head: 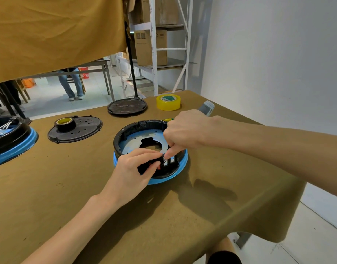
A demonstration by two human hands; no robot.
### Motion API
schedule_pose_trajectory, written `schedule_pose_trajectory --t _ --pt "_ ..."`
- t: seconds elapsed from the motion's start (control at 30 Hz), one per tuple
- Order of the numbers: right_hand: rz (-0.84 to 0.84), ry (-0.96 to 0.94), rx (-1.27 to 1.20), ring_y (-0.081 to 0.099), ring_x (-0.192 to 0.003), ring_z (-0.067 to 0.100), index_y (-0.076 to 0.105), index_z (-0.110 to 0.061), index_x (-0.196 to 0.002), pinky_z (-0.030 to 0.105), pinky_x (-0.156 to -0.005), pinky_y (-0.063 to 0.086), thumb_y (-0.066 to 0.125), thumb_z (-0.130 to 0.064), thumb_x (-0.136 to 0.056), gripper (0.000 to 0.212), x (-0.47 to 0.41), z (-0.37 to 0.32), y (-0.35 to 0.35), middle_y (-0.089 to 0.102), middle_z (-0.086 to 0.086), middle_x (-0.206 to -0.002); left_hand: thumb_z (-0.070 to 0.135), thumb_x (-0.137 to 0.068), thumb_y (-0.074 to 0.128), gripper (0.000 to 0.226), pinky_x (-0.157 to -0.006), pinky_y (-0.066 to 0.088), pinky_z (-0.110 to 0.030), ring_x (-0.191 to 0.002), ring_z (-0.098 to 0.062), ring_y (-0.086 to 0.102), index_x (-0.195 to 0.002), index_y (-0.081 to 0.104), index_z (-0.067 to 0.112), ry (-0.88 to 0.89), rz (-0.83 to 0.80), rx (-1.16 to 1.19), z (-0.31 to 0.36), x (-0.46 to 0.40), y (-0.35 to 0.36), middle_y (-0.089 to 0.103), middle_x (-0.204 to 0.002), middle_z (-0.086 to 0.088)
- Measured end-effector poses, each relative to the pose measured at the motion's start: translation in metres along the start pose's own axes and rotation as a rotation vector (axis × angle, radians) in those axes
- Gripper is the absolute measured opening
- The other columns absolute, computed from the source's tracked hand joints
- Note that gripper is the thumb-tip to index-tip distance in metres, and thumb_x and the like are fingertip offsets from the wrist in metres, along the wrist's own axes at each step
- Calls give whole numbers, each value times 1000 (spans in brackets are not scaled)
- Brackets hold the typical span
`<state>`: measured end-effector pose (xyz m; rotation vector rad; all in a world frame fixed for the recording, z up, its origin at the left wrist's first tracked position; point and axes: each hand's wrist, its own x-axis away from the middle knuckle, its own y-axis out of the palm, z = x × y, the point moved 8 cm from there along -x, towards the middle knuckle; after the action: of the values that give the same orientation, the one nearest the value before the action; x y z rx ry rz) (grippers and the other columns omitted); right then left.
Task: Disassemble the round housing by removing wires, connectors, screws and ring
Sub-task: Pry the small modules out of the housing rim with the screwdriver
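The round housing [125,133], black with a blue ring [183,164] round its base and a pale metal plate inside, sits mid-table. My left hand [134,169] lies over its near wall, fingers curled round the black rim by small red connectors [158,168]. My right hand [184,130] reaches over the housing from the right, thumb and forefinger pinching a thin wire or pin [164,159] at the near wall. What the fingertips hold is too small to name surely.
A black perforated lid [87,128] with a tape roll [65,123] lies at the left, another black lid [127,107] behind. Yellow tape [168,102] and a grey tool [206,107] sit at the back. A second housing [11,139] stands far left. The table edge runs along the right.
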<state>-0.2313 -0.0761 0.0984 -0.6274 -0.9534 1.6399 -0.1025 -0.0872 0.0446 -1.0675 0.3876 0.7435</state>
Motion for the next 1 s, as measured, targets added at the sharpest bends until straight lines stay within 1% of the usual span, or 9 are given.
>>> schedule_pose_trajectory --t 0.13,0.23,0.4,0.57,0.63,0.77,0.87,0.93,1.0 --pt "6 2 -129 56 -53 12 74 -23 -79 23 -43 36 28 -87 -75 79 2 11 13 62 -9 -63 10 -91 74 28 -96 58 -23 -107 -4 69 -118 79 17 -19 -14 -4 -1 -3 2 75 -113 6" --pt "82 -34 -177 55 -52 9 77 -26 -83 19 -42 32 24 -87 -73 81 2 13 15 63 -12 -64 9 -91 74 28 -96 57 -21 -105 -3 69 -117 79 17 -21 -18 0 -2 -5 0 75 -111 6" --pt "114 -69 -198 50 -49 5 69 -30 -76 17 -43 29 37 -82 -84 62 5 13 16 55 -16 -60 10 -91 74 28 -95 58 -22 -104 -3 68 -116 79 19 -18 -18 7 -3 -6 0 75 -110 8" --pt "115 -165 -134 44 -45 10 50 -22 -60 25 -43 33 20 -85 -79 72 -6 -4 19 46 -8 -53 15 -92 71 26 -94 58 -22 -104 -2 68 -115 79 21 -11 -27 5 -4 -6 -2 74 -110 9" --pt "135 -171 -118 48 -48 14 49 -22 -61 27 -43 36 19 -85 -81 73 -7 -7 22 51 -4 -56 15 -92 71 25 -94 58 -22 -104 -2 68 -115 80 21 -13 -30 3 -6 -6 -3 74 -110 9" --pt "229 -83 -116 53 -56 13 66 -22 -77 26 -45 39 11 -86 -82 84 7 -3 28 58 -5 -71 16 -92 71 25 -95 56 -19 -104 1 68 -114 79 21 -16 -23 15 -7 -6 -3 74 -110 11" --pt "381 10 -184 47 -56 11 72 -21 -97 23 -47 39 27 -81 -88 76 30 -1 30 63 -3 -96 19 -92 69 25 -95 57 -19 -106 1 67 -115 79 20 -13 -27 20 -6 -5 -3 74 -111 9" --pt "525 167 -249 44 -54 12 67 -20 -113 22 -46 39 41 -77 -90 67 56 5 37 59 -1 -109 23 -92 66 27 -94 57 -19 -106 -1 67 -115 78 19 -7 -26 31 -5 -5 -4 74 -111 8" --pt "541 365 -416 51 -57 12 55 -24 -118 22 -49 40 42 -79 -89 64 81 11 59 56 -8 -103 20 -92 67 26 -94 57 -20 -107 -3 68 -115 79 18 -4 -17 38 -4 -5 -4 74 -111 8"
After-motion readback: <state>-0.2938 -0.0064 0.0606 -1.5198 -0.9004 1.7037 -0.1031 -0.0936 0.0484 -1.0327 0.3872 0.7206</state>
